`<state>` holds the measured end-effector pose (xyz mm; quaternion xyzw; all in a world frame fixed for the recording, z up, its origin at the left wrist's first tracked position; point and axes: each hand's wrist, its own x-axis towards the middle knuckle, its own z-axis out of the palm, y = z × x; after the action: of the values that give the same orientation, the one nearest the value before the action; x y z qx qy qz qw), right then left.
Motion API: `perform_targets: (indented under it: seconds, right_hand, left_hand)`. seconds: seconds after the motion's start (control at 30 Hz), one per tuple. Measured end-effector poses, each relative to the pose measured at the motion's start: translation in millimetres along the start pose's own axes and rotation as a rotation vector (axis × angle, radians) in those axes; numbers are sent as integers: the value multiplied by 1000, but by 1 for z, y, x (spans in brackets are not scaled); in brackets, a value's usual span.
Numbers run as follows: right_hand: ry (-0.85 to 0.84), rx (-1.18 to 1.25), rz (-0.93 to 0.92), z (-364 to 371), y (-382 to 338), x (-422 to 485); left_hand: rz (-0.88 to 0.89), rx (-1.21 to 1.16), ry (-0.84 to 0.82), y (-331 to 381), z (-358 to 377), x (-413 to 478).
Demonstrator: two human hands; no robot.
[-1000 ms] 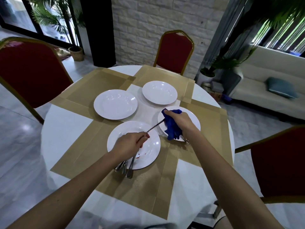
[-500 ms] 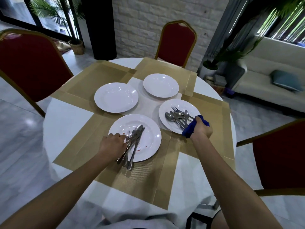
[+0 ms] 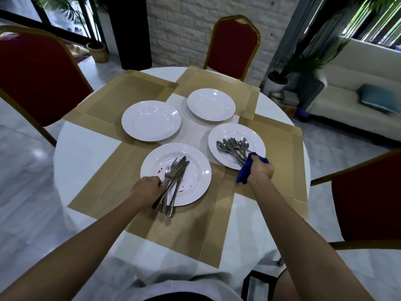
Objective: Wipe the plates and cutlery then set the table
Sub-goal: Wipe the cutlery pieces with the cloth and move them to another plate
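Head view: round table (image 3: 82, 153), four white plates on tan placemats (image 3: 134, 94)
Left hand (image 3: 146, 190): fingers closed round the forks and knives (image 3: 173, 181) – near plate (image 3: 195, 177), red-spotted
Right hand (image 3: 260, 170): fist clenched on blue cloth (image 3: 245, 170) – at right plate (image 3: 256, 137) rim
Spoons (image 3: 233, 146): piled on right plate

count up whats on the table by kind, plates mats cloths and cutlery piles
white plates: 4 (far left, far right, near right, near one with red spots)
tan placemats: 4 (left, far, right, near)
blue cloth: 1
cutlery piles: 2 (near plate, right plate)
total: 11
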<state>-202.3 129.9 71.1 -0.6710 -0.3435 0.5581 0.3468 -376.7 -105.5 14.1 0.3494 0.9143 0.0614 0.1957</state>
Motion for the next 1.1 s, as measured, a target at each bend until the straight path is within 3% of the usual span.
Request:
perform_targets:
  seconds: [0.17, 0.37, 0.47, 0.7, 0.73, 0.93, 1.1]
  right_hand:
    - [-54, 11, -12, 5, -1, -5]
    - [-289, -6, -10, 29, -1, -23]
    - [-418, -145, -255, 44, 1, -41]
    - [-726, -648, -1172, 65, 10, -78]
    - [-730, -704, -1233, 68, 14, -77]
    - [-532, -607, -1139, 72, -8, -57]
    - [-469, -584, -1109, 72, -19, -46]
  left_hand:
    - [-19, -56, 46, 3, -4, -1]
    - [-20, -226, 130, 8, -16, -3]
    - [50, -358, 141, 23, -28, -6]
    - [141, -629, 173, 58, -50, -17]
    - [146, -647, 184, 59, -51, -18]
    - [182, -770, 202, 58, -50, -29]
    - [192, -782, 185, 61, -49, -26]
